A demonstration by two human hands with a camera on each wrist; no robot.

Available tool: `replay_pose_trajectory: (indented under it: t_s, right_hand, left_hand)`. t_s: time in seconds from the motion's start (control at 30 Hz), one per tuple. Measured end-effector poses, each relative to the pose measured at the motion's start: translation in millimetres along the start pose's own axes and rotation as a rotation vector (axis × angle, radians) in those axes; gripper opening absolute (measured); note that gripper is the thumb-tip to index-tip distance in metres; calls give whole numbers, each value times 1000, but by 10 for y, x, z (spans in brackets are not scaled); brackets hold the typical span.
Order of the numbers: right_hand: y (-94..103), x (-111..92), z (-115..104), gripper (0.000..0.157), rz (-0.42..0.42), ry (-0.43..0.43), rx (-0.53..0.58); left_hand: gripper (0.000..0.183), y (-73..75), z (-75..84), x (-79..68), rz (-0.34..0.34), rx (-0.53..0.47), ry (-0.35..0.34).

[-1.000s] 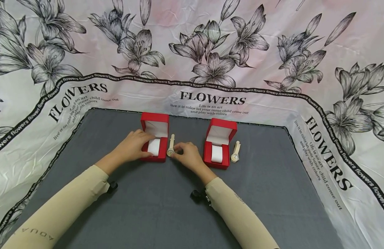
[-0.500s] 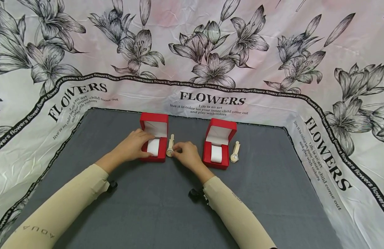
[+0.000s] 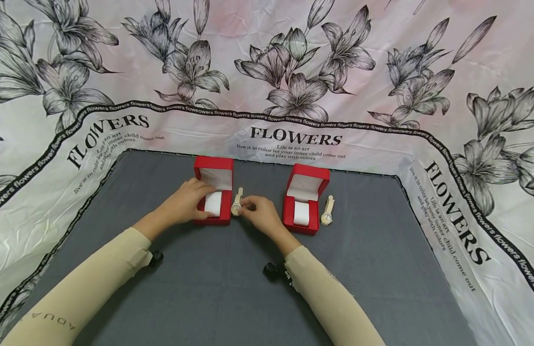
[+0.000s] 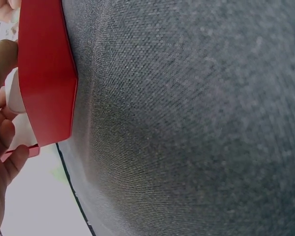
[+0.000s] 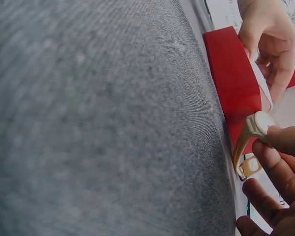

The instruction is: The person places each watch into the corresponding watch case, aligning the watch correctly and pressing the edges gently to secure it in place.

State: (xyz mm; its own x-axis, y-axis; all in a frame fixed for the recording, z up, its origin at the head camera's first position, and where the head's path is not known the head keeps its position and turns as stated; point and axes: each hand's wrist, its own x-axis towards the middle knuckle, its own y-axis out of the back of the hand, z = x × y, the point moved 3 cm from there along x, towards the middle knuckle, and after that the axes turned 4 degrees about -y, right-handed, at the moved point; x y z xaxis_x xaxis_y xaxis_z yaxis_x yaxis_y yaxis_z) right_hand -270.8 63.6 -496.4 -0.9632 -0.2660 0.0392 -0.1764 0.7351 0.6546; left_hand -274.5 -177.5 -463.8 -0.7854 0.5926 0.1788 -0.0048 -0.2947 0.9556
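Observation:
A red watch box (image 3: 225,211) stands with its lid up left of centre. Inside it is a white watch cushion (image 3: 213,203), which my left hand (image 3: 184,202) grips between thumb and fingers at its near and far ends. Just right of this box, my right hand (image 3: 261,212) pinches a light-strapped wristwatch (image 3: 236,208) by its case. In the right wrist view the watch's dial (image 5: 263,119) tilts up beside the thumb, and its strap curves down to the buckle (image 5: 250,167). The left wrist view shows the box's red side (image 4: 46,73), with most of the cushion hidden.
A second red box (image 3: 313,226), also with its lid up, holds a white cushion (image 3: 301,213) right of my right hand. Another wristwatch (image 3: 327,217) lies beside it on the grey cloth (image 3: 232,298). Flower-printed fabric (image 3: 292,139) borders the cloth.
The pinched watch and my right hand have shifted very slightly away and to the left. My left hand keeps its hold on the cushion; the other box and watch stay put.

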Motion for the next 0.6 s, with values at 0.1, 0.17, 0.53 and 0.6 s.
replay_pose_trajectory:
  t_s: [0.1,0.17,0.53,0.6]
  right_hand:
    - [27,-11,2,22,-2,2,8]
    - [40,-21,-3,22,-2,0,18]
    - [150,-113,-43,21,31,25,44]
    - [174,-129,-53,21,42,29,48]
  left_hand:
    - [73,3,12,10,15,20,-16]
    - [73,4,16,2,29,33,-29]
    - [74,14,81,-65,185,121,-135]
    - [74,16,96,-78,201,129,-137]
